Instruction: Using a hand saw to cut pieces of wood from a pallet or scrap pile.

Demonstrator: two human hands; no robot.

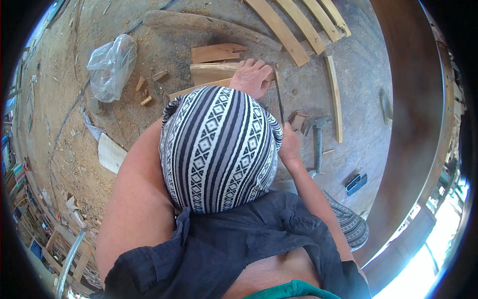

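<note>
My left hand [251, 78] presses down on the end of a light wooden board [211, 74], its fingers bent over the wood. The left forearm is hidden behind my raised knee in black-and-white patterned cloth [216, 149]. Close by that hand runs a thin dark saw blade [278, 94], seen edge-on, crossing the wood's right end. At the blade's near end my right hand [290, 144] is closed round the saw's handle, which is mostly hidden by the fingers and the knee. How deep the blade sits in the wood cannot be made out.
A hammer [317, 142] lies right of my right hand, with a blue-and-black object [356, 184] farther right. Several curved wooden slats [281, 30] lie at the far side. A clear plastic bag [113, 67] and wood scraps are left. A large brown beam [411, 109] bounds the right.
</note>
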